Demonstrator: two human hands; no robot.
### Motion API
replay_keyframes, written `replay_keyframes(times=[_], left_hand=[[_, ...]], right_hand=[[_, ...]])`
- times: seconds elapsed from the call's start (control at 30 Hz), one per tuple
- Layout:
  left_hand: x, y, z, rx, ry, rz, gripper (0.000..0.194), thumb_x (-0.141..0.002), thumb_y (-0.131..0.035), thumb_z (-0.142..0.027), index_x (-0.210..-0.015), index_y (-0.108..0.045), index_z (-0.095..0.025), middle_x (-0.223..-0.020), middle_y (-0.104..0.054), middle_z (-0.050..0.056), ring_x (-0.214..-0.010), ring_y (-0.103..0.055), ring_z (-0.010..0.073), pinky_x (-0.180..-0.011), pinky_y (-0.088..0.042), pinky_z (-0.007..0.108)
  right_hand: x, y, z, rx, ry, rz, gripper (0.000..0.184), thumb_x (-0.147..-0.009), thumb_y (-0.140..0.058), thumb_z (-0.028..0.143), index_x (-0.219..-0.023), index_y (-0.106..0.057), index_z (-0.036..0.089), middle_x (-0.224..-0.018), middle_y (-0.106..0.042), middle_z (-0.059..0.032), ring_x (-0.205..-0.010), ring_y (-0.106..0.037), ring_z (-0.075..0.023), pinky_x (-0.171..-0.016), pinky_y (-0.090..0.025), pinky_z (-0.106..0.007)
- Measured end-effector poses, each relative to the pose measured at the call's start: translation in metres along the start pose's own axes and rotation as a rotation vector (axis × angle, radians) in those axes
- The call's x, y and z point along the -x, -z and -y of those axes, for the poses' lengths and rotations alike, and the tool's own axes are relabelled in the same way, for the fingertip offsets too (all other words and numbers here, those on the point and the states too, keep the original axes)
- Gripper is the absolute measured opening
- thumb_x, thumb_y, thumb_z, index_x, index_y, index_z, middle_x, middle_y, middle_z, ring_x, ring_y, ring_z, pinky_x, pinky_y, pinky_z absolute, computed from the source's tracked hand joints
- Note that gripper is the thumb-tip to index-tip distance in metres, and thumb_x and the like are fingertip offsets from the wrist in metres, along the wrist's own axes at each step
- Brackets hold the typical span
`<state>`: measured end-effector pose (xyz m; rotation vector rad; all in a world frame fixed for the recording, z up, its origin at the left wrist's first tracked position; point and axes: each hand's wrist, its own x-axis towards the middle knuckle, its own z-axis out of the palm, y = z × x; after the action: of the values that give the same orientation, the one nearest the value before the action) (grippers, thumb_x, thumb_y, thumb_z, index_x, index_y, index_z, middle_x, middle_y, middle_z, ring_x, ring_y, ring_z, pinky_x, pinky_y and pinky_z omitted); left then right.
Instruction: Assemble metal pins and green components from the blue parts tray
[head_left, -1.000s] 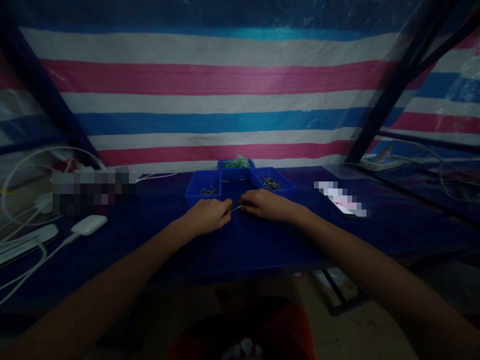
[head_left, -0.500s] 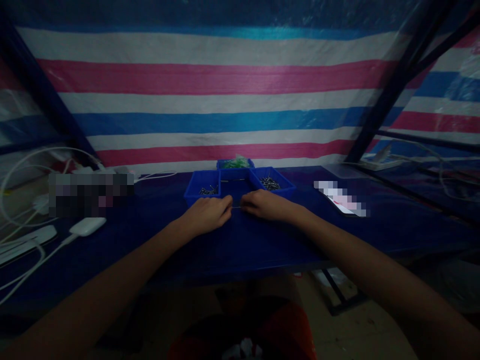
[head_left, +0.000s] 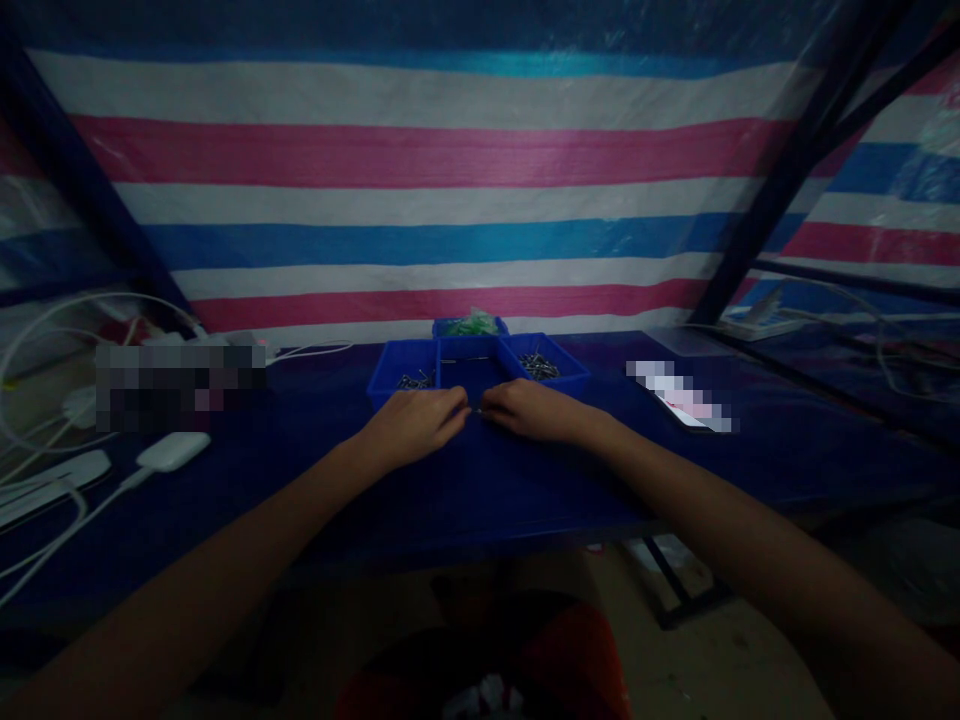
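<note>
Slim silvery metal piece (head_left: 476, 411), right at the centre of the head view! It sits in the small gap between the two hands, midway between the near and far edges of the blue, smooth-topped counter (head_left: 510, 490); whether it touches the surface, I can't tell. The left hand (head_left: 416, 425) has its fingers curled, thumb and fingertips apparently pinching one end; the right hand (head_left: 531, 408) mirrors it at the other, though knuckles hide most of both grips.

Tiny thing, this: likely light, stiff, and slick enough to roll, so fingertips at its two ends look the sensible hold, with little room for more.

Just beyond, towards the far edge, come the bins! A blue plastic left bin (head_left: 409, 356), its near side partly behind the left hand, carries loose silvery metal bits (head_left: 415, 382); a blue plastic right bin (head_left: 576, 372) holds a fuller heap of metal pieces (head_left: 537, 366). Between and behind, a blue plastic rear bin (head_left: 472, 346) shows crumpled green plastic (head_left: 474, 324). Out towards the right end lies a flat phone with a lit screen (head_left: 684, 400); near the left end, a rounded white adaptor (head_left: 174, 452) trails its cable.
</note>
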<state>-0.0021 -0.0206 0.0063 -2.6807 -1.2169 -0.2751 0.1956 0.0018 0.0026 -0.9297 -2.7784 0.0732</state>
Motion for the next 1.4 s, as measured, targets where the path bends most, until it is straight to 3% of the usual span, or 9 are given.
replay_keyframes(times=[0.47, 1.0, 1.4], left_hand=[[-0.0001, -0.0066, 0.0037, 0.01, -0.063, -0.031, 0.024, -0.086, -0.04, -0.035, -0.101, -0.053, -0.021, -0.086, -0.061, 0.001, -0.078, -0.058, 0.0152, -0.062, -0.039, 0.025], [0.0008, -0.0082, 0.0033, 0.037, -0.195, -0.094, 0.021, -0.087, -0.038, -0.028, -0.096, -0.055, -0.02, -0.085, -0.058, 0.001, -0.079, -0.056, 0.0135, -0.065, -0.04, 0.024], [-0.0003, -0.0066, 0.0037, -0.012, -0.023, -0.077, 0.013, -0.082, -0.04, -0.028, -0.084, -0.05, -0.019, -0.078, -0.06, 0.0, -0.069, -0.057, 0.0144, -0.055, -0.035, 0.025]], right_hand=[[-0.0018, 0.0001, 0.0045, -0.067, 0.032, -0.008, 0.017, -0.086, -0.04, 0.02, -0.087, -0.057, 0.014, -0.081, -0.063, -0.0058, -0.071, -0.055, -0.0125, -0.066, -0.039, -0.025], [-0.003, -0.0031, 0.0017, -0.091, 0.056, -0.002, 0.02, -0.086, -0.042, 0.024, -0.08, -0.057, 0.013, -0.071, -0.059, -0.0042, -0.062, -0.051, -0.0109, -0.059, -0.036, -0.023], [-0.0002, 0.0045, 0.0044, -0.106, 0.055, 0.006, 0.018, -0.085, -0.044, 0.027, -0.087, -0.056, 0.014, -0.075, -0.06, -0.0043, -0.064, -0.053, -0.011, -0.061, -0.037, -0.023]])
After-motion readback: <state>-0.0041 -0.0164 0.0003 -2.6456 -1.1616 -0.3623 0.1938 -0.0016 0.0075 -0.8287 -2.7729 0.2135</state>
